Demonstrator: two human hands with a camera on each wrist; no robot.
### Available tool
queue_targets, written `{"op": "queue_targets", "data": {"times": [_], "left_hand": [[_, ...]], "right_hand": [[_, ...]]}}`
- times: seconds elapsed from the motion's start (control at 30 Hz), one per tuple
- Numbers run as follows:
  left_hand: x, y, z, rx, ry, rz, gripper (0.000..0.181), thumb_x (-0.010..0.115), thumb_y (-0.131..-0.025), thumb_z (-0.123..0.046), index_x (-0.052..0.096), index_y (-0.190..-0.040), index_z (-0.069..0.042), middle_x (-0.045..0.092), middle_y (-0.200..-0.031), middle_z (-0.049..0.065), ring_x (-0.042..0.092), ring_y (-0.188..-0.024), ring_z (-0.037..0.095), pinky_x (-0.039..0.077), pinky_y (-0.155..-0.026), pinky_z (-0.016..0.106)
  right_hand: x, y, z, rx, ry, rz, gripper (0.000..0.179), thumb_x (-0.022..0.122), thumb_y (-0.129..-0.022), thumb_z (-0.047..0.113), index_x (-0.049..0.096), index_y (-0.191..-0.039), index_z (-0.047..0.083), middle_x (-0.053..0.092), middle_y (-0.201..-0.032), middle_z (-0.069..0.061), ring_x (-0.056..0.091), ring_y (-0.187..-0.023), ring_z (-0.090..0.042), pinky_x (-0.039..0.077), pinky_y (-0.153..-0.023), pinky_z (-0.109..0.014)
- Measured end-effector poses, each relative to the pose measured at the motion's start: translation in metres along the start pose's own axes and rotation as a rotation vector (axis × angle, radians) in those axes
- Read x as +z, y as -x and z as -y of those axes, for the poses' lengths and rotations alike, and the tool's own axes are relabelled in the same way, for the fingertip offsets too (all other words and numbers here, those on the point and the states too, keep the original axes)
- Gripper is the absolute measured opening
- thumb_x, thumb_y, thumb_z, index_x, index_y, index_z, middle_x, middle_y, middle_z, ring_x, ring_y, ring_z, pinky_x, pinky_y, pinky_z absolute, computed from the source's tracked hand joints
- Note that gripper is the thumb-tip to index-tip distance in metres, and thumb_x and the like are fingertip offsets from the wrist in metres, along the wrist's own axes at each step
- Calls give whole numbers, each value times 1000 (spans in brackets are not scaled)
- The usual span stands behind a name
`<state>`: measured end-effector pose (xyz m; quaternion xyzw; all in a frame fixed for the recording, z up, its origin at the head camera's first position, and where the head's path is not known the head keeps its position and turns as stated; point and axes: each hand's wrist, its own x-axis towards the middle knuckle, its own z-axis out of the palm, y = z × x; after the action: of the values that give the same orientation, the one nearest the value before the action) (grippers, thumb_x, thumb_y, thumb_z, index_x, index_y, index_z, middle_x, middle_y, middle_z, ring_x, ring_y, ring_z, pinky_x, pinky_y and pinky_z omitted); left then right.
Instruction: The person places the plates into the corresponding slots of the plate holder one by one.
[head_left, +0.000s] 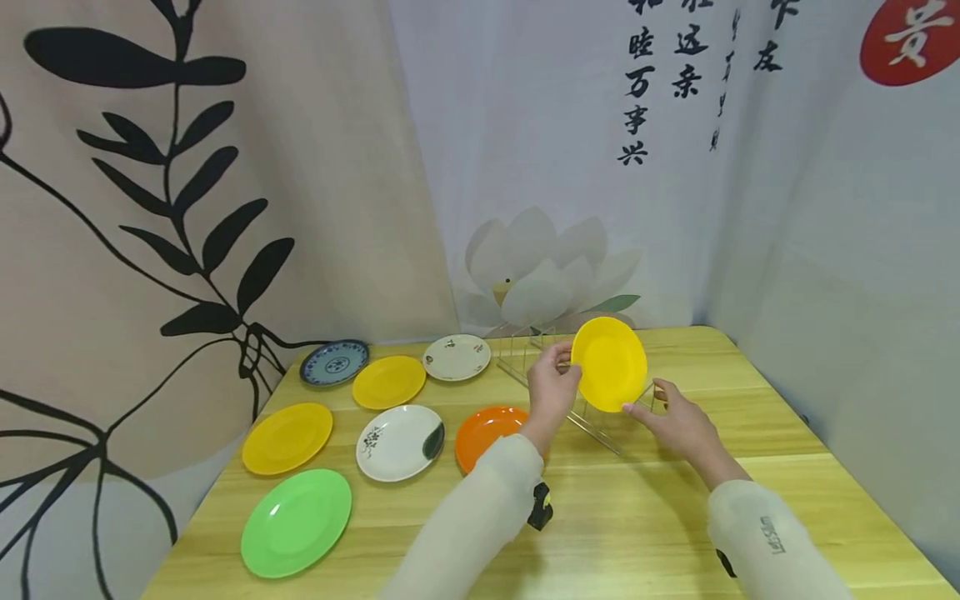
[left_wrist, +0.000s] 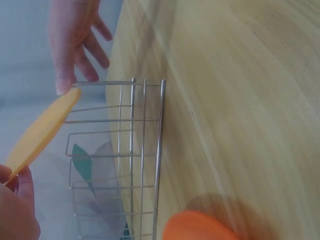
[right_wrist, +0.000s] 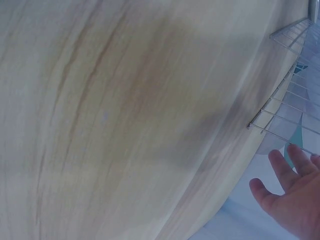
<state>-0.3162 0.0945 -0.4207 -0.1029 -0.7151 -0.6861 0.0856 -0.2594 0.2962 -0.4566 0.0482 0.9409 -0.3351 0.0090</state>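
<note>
My left hand [head_left: 553, 388] pinches the left edge of a small yellow plate [head_left: 611, 364], thumb on the near face. The plate is held up on its edge, tilted, over the right end of a metal wire dish rack [left_wrist: 160, 131]. At the plate's lower right edge is the thumb of my right hand [head_left: 681, 423]; its other fingers are spread apart beside the rack's end. In the right wrist view these fingers [right_wrist: 284, 170] look extended, and the plate is out of sight there. No plate shows in the visible part of the rack.
Left of the rack lie an orange plate [head_left: 483, 433], white plates [head_left: 401, 442] [head_left: 456, 357], yellow plates [head_left: 287, 437] [head_left: 388, 381], a blue patterned plate [head_left: 334, 362] and a green plate [head_left: 296, 523]. They rest on a wooden table [head_left: 637, 533] with printed curtains behind.
</note>
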Motion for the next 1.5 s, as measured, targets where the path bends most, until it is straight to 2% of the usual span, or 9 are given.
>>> {"op": "queue_targets", "data": {"times": [0.23,0.4,0.6,0.73,0.83,1.0,1.2,1.37,1.5], "left_hand": [[12,8,-2,24,-53,49,30,67,-87,6,69,-116,-4,71,-102,6,68,-85,14,58,-73,24],[15,16,0,-9,-59,99,30,71,-89,1,70,-117,-8,71,-104,5,66,-87,11,57,-75,22],[11,20,7,7,-49,59,30,71,-87,3,71,-115,-7,72,-103,11,67,-86,13,56,-74,22],[6,19,11,4,-46,38,29,71,-86,2,71,-114,-7,71,-99,8,68,-86,14,56,-75,23],[4,19,15,-29,-47,56,28,73,-87,-4,71,-115,-9,71,-100,4,67,-88,13,56,-77,24],[6,25,21,-121,-51,144,33,78,-87,-22,69,-118,-15,68,-104,-1,63,-92,10,56,-81,30],[11,34,26,-142,-48,188,31,80,-85,-22,70,-114,-19,67,-103,-5,62,-94,12,56,-83,34],[15,34,31,-159,-60,183,27,78,-87,-16,71,-113,-14,68,-97,-2,64,-88,12,58,-77,32],[18,34,32,-156,-21,182,25,74,-90,-10,70,-113,-4,65,-88,-3,67,-82,19,60,-76,40]], "right_hand": [[-2,1,1,7,2,-3,108,51,-88,74,15,-155,-3,33,-152,-30,36,-131,-55,33,-99,-73],[-1,1,0,0,8,-5,106,51,-89,72,15,-154,-4,34,-151,-30,37,-131,-55,33,-99,-72],[1,1,-1,-20,-8,-16,104,51,-91,70,15,-154,-4,34,-151,-30,38,-132,-52,34,-100,-70],[2,0,-2,-25,-18,-27,104,52,-91,70,16,-154,-4,36,-151,-29,39,-132,-51,34,-100,-71],[2,-1,-3,-23,-19,-26,104,51,-90,70,15,-155,-3,35,-151,-29,39,-133,-51,34,-100,-71],[4,-2,-5,-17,-18,-14,106,49,-90,72,11,-156,-2,33,-152,-30,38,-132,-52,34,-99,-71],[5,-3,-6,-13,-30,-14,108,48,-88,75,12,-156,0,32,-152,-30,37,-132,-53,35,-98,-71],[5,-2,-5,-11,-31,-16,107,48,-89,75,12,-156,0,33,-152,-30,37,-133,-52,35,-98,-72],[4,-2,-4,-11,-30,-18,107,49,-90,73,11,-156,-2,33,-152,-30,37,-133,-51,35,-98,-72]]}}
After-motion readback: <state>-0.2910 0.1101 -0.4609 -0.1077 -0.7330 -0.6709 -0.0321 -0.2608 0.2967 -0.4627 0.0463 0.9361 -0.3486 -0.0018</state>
